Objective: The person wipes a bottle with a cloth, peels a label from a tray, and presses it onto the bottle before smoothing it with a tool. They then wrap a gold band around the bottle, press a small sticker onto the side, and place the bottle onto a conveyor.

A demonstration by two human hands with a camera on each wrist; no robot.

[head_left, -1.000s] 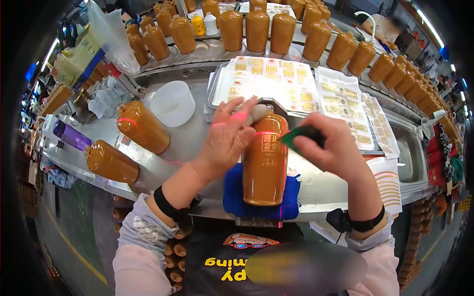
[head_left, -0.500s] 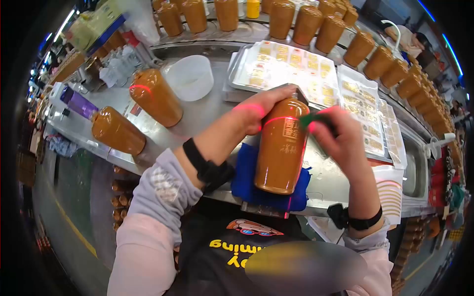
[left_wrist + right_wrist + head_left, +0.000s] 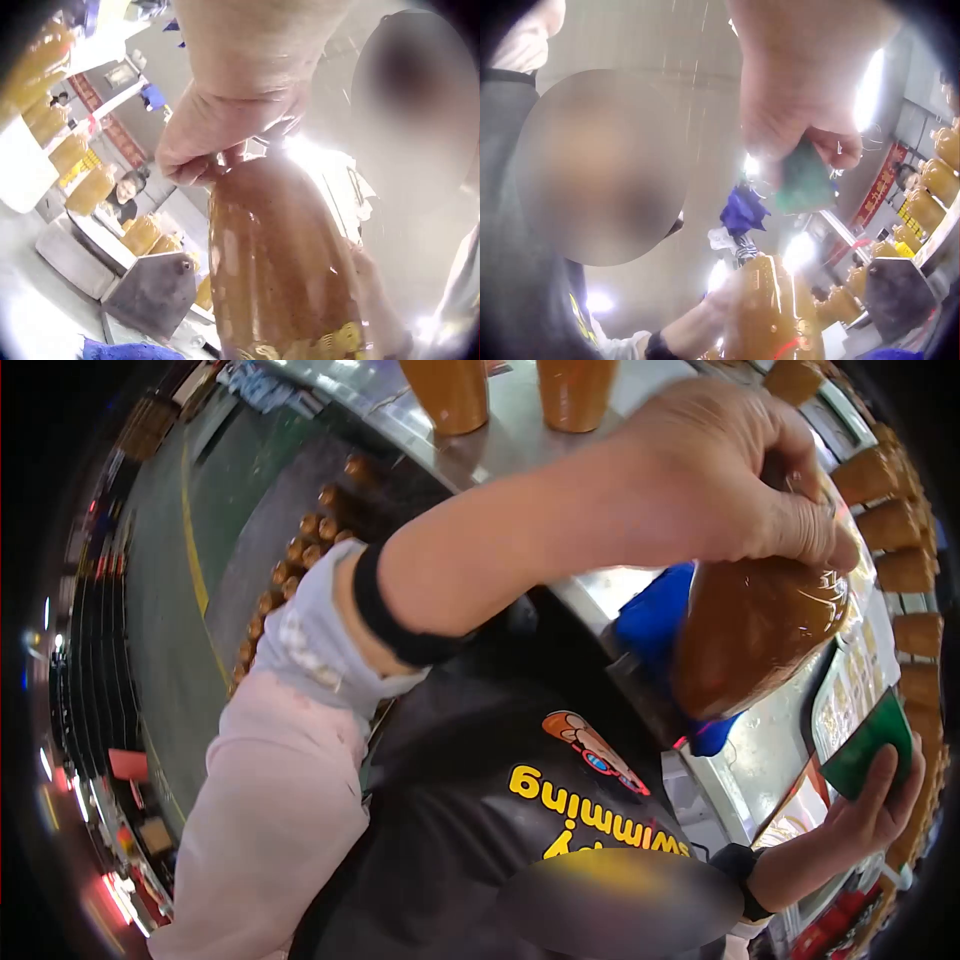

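My left hand (image 3: 735, 475) grips the brown glazed bottle (image 3: 760, 635) by its neck end, with thumb and fingers bent round the top. The bottle is tilted over the blue cloth (image 3: 650, 615), and its neck is hidden by the hand. Gold lettering (image 3: 341, 341) shows low on its side in the left wrist view. Off to the right, apart from the bottle, my right hand (image 3: 885, 800) pinches a flat green scraper (image 3: 865, 748). In the right wrist view the scraper (image 3: 804, 180) hangs from the fingers above the bottle (image 3: 769, 315).
Two more brown bottles (image 3: 450, 395) stand on the metal bench beyond my left forearm. A tray of decal sheets (image 3: 850, 680) lies to the right, with a row of bottles (image 3: 915, 635) past it. A dark metal plate (image 3: 154, 292) stands beside the held bottle.
The view has swung round to the left. My left hand now grips the bottle's top and has tilted it; the right hand has drawn the scraper away from the bottle's lettering.
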